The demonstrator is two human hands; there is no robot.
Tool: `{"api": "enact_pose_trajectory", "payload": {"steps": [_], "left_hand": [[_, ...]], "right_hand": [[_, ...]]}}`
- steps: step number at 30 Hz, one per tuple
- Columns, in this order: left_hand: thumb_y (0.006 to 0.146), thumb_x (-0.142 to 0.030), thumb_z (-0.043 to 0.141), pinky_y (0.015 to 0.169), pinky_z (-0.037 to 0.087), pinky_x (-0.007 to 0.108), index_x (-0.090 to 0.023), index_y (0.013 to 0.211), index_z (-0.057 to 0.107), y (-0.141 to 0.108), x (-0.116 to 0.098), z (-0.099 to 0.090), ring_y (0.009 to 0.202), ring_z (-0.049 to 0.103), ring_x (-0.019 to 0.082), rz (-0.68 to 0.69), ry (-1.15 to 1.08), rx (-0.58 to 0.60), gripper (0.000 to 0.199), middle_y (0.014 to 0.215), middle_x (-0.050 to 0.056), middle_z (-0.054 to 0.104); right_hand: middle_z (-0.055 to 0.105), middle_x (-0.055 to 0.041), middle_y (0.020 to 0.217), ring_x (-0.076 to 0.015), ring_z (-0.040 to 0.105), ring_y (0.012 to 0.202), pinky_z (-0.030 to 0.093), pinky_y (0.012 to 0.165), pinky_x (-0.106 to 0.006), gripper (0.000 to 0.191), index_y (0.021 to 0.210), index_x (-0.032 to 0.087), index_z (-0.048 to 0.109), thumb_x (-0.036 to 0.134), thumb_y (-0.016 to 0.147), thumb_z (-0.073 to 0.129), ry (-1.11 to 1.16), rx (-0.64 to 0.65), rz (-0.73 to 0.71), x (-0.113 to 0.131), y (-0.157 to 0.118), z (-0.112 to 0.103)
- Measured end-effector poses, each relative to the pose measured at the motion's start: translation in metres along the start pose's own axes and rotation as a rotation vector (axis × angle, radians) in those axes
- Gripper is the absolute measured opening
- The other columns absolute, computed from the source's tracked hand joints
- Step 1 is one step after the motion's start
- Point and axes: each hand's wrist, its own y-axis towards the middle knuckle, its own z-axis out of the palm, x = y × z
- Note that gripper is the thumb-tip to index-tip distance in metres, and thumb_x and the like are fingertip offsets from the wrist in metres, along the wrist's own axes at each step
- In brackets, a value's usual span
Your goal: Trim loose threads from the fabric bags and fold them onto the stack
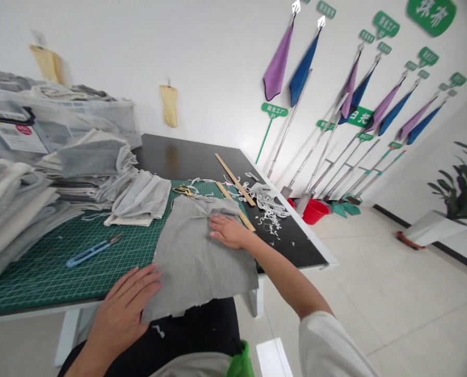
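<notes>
A: Where does the grey cloth (206, 262) lie in front of you?

B: It spreads over the right part of your green cutting mat (139, 246), rumpled toward its far side; its near edge hangs past the table (155, 152) above your lap

A: And what are you doing with it?

B: Your right hand (229, 230) rests flat on its upper right part, fingers stretched out; your left hand (127, 301) is at its near left edge, well apart from the other; whether those fingers pinch the edge, I cannot tell

A: What else do you have close by?

B: Gold-handled scissors (184, 189) lie at the cloth's far edge; a blue-handled tool (92, 251) is on the mat to your left; folded pieces (143, 196) sit beyond it, beside a stack of cloths (88, 157); two wooden strips (233, 178) and a heap of pale scraps (270, 204) lie ahead on your right
</notes>
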Motion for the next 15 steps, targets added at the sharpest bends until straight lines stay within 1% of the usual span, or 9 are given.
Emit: {"api": "enact_pose_trajectory", "payload": {"steps": [3, 5, 7, 9, 11, 13, 15], "left_hand": [[0.070, -0.013, 0.055, 0.109, 0.044, 0.045, -0.024, 0.109, 0.065, -0.005, 0.003, 0.003, 0.112, 0.066, 0.025, 0.039, 0.005, 0.029, 0.041, 0.116, 0.006, 0.072], [0.070, -0.015, 0.057, 0.106, 0.047, 0.043, -0.024, 0.110, 0.065, -0.006, 0.005, 0.001, 0.110, 0.067, 0.025, 0.046, 0.001, 0.032, 0.041, 0.116, 0.006, 0.073], [0.072, -0.016, 0.058, 0.102, 0.051, 0.039, -0.023, 0.112, 0.064, -0.005, 0.006, -0.002, 0.105, 0.069, 0.023, 0.047, -0.008, 0.008, 0.041, 0.112, 0.006, 0.074], [0.074, -0.019, 0.060, 0.098, 0.052, 0.034, -0.021, 0.113, 0.063, -0.002, 0.007, -0.008, 0.101, 0.070, 0.021, 0.031, -0.028, -0.039, 0.038, 0.108, 0.007, 0.075], [0.077, -0.021, 0.060, 0.099, 0.051, 0.032, -0.019, 0.113, 0.062, 0.002, 0.004, -0.014, 0.098, 0.071, 0.020, 0.008, -0.075, -0.095, 0.036, 0.104, 0.008, 0.075], [0.079, -0.019, 0.059, 0.101, 0.050, 0.032, -0.017, 0.113, 0.061, 0.007, -0.002, -0.020, 0.098, 0.070, 0.020, -0.049, -0.142, -0.155, 0.034, 0.102, 0.009, 0.075], [0.077, -0.016, 0.060, 0.100, 0.052, 0.032, -0.018, 0.112, 0.062, 0.013, -0.013, -0.025, 0.097, 0.070, 0.020, -0.115, -0.224, -0.231, 0.034, 0.100, 0.008, 0.074]], "right_hand": [[0.038, -0.0168, 0.153, -0.0296, 0.030, 0.144, 0.022, 0.116, -0.052, 0.054, 0.141, 0.010, 0.049, 0.045, 0.103, 0.032, -0.002, -0.023, 0.013, 0.011, -0.034, -0.008], [0.040, -0.0155, 0.152, -0.0272, 0.029, 0.145, 0.016, 0.118, -0.050, 0.057, 0.144, 0.011, 0.045, 0.049, 0.102, 0.034, -0.001, -0.028, -0.001, 0.021, -0.063, -0.010], [0.038, -0.0150, 0.153, -0.0263, 0.028, 0.145, 0.011, 0.120, -0.048, 0.067, 0.148, 0.012, 0.037, 0.057, 0.098, 0.038, 0.018, -0.015, -0.063, 0.030, -0.095, -0.008], [0.032, -0.0162, 0.156, -0.0284, 0.026, 0.146, 0.004, 0.120, -0.050, 0.083, 0.152, 0.014, 0.029, 0.066, 0.090, 0.046, 0.030, 0.018, -0.139, 0.038, -0.124, -0.002], [0.030, -0.0178, 0.156, -0.0297, 0.024, 0.146, -0.003, 0.119, -0.052, 0.094, 0.155, 0.013, 0.022, 0.068, 0.085, 0.053, 0.021, 0.011, -0.169, 0.044, -0.147, 0.006], [0.029, -0.0179, 0.156, -0.0292, 0.022, 0.147, -0.007, 0.119, -0.051, 0.097, 0.155, 0.012, 0.017, 0.065, 0.083, 0.056, -0.015, -0.001, -0.167, 0.046, -0.162, 0.015], [0.027, -0.0165, 0.158, -0.0274, 0.019, 0.148, -0.011, 0.118, -0.049, 0.093, 0.156, 0.013, 0.017, 0.059, 0.085, 0.058, -0.074, -0.031, -0.126, 0.047, -0.169, 0.025]]}}
